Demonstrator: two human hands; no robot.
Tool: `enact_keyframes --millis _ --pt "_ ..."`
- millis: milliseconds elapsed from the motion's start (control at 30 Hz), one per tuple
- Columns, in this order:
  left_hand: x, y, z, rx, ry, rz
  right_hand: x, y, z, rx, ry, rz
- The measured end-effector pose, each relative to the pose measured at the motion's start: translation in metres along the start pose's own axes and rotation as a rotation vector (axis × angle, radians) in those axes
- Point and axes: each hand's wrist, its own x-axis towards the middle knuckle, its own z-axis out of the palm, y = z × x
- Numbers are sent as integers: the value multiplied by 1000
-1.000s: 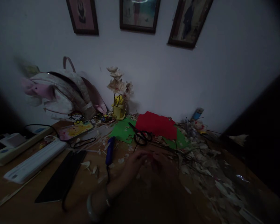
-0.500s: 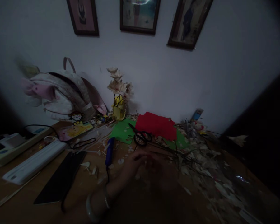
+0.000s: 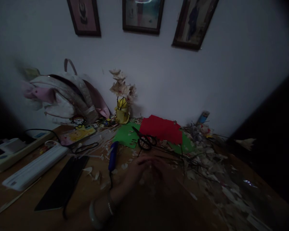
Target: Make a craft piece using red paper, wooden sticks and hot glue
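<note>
My left hand (image 3: pixel 139 166), with a bangle and a beaded bracelet at the wrist, is over the wooden table, its fingers bent and closed together. Its fingertips meet those of my right hand (image 3: pixel 164 171), which is dim and also closed. Something small and pale seems to lie between the fingertips, too dark to make out. Just beyond the hands lie black scissors (image 3: pixel 145 141) on green paper (image 3: pixel 126 134) and red paper (image 3: pixel 161 129). A blue tool (image 3: pixel 113 156) with a cord rests left of my left hand.
Pale petals and scraps (image 3: pixel 221 183) cover the right side, with dark stems. At the back stand a yellow vase (image 3: pixel 122 115) of flowers and a backpack (image 3: pixel 69 93). A power strip (image 3: pixel 19 155), a white box (image 3: pixel 36 166) and a dark flat panel (image 3: pixel 62 184) lie left.
My right hand has shifted slightly, and its fingers now show more clearly against my left fingertips. My left hand has hardly moved. The view has shifted slightly.
</note>
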Motion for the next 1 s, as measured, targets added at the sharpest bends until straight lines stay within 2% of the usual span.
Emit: enact_keyframes --millis 133,267,500,700,867,1000 --pt "-1 1 -1 35 38 30 4 1 -6 -139 55 -2" --pt "0 -2 -3 14 60 29 -3 -1 -4 -214 77 -41" --pt "-1 -2 -4 0 56 -2 -21 -8 8 -240 73 -156" --pt "-5 8 -1 25 111 -27 -22 -7 12 -247 68 -223" --pt "-7 10 0 52 109 -71 -22 -6 13 -251 62 -241" --pt "-5 13 0 48 116 -26 -20 -6 12 -245 68 -246"
